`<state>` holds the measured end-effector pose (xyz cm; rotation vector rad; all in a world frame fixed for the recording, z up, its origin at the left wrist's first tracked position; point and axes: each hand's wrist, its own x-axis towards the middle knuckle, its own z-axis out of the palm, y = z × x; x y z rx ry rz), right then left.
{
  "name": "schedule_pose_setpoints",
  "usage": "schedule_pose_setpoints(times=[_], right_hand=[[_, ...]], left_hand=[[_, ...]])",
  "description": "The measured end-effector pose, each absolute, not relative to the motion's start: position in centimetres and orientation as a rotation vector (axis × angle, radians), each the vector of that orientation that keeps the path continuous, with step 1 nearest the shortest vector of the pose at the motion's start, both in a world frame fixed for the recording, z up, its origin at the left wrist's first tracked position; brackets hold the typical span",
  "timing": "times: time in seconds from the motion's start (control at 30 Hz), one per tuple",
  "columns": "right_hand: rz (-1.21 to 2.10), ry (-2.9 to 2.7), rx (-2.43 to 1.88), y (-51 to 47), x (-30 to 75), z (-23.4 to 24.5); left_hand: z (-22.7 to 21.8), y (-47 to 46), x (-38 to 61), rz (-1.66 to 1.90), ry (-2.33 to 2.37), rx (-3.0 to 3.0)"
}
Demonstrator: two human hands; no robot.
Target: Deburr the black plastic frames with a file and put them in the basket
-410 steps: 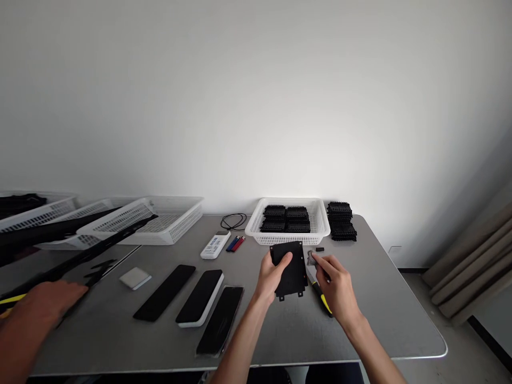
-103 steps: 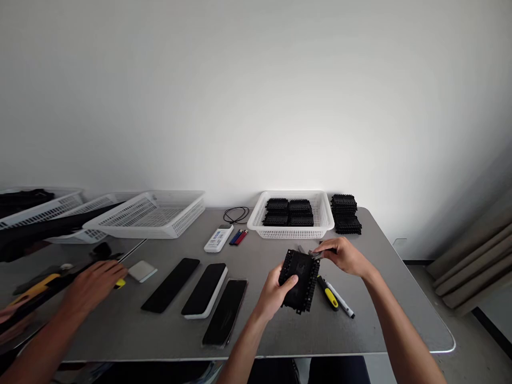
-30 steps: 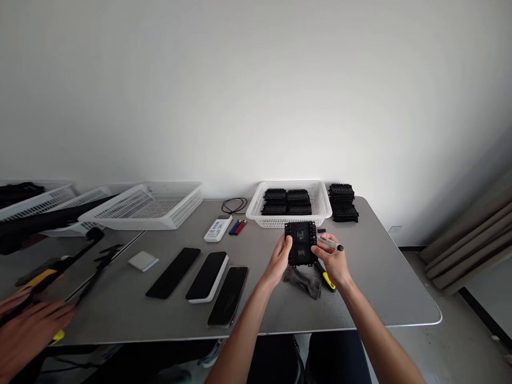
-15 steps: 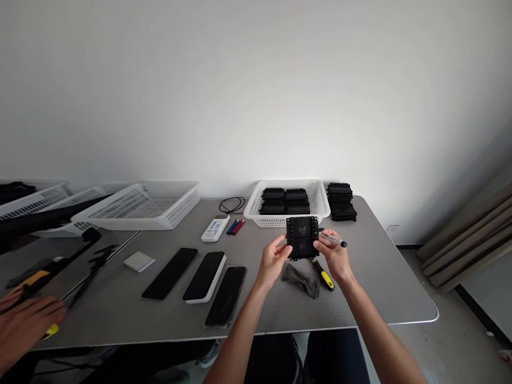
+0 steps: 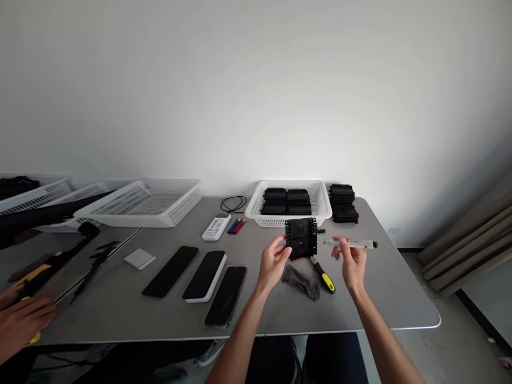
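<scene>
My left hand [image 5: 272,262] grips a square black plastic part [image 5: 301,238] by its left edge and holds it upright above the grey table [image 5: 384,298]. To the right of the part, my right hand [image 5: 352,262] pinches a white marker [image 5: 354,244] that lies level, clear of the part. Below the part lie a dark grey cloth [image 5: 302,280] and a yellow-handled tool [image 5: 323,276]. Behind it stands a white basket [image 5: 322,210] with stacked black parts, and a further stack of black parts [image 5: 342,203] is beside the basket.
Three dark phones [image 5: 200,280] lie in a row at the centre left, with a white pad [image 5: 139,258], a remote [image 5: 216,226], lighters [image 5: 237,225] and a cable [image 5: 233,204]. White baskets [image 5: 140,202] stand at the left. Another person's hand [image 5: 22,322] works at the far left edge.
My right hand has let go of the black part and moved right with the marker. The left hand alone holds the part now.
</scene>
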<state>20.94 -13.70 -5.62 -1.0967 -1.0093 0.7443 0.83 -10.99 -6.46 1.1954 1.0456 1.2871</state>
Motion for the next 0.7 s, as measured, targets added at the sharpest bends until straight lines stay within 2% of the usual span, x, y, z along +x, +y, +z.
schedule_pose_setpoints(times=[0.23,0.7], right_hand=[[0.925,-1.336,-1.171,-14.7,18.9,-6.3],[0.779,-1.525,-1.248,-14.0,18.1,-5.8]], left_hand=[[-5.8,-11.5,1.1,1.252,1.09,1.229],[-5.6,-11.8,1.1,1.222,1.058,1.245]])
